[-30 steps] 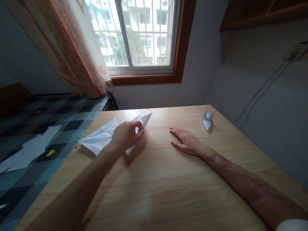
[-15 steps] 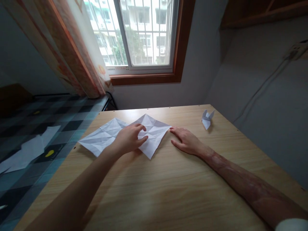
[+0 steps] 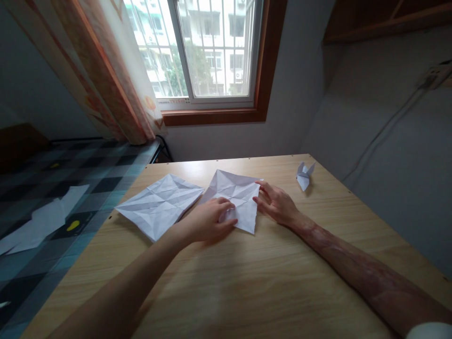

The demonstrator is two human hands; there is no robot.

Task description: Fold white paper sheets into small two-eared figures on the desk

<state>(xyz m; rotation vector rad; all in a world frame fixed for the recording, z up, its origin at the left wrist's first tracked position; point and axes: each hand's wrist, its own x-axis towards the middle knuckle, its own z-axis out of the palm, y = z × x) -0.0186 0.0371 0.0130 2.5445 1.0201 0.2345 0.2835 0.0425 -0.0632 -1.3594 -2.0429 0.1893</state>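
Note:
A creased white sheet of paper [image 3: 240,190] lies in the middle of the wooden table, turned slightly askew. My left hand [image 3: 213,219] rests over its near left part, thumb and fingers apart, and hides that corner. At the sheet's right edge is my right hand [image 3: 278,201], with fingertips touching the paper and a gap between thumb and forefinger. A second creased square of paper [image 3: 162,200] lies flat to the left, behind my left forearm. Fold lines cross both sheets.
A small folded paper figure [image 3: 304,176] stands near the table's far right corner. Left of the wooden table [image 3: 226,287] is a bed with a checked cover [image 3: 116,157], and loose white paper [image 3: 47,219] lies on it. A window [image 3: 215,52] and walls stand beyond.
The right sheet has slid right and turned, coming apart from the left one. My left hand has moved right and nearer me with it; my right hand has shifted slightly right.

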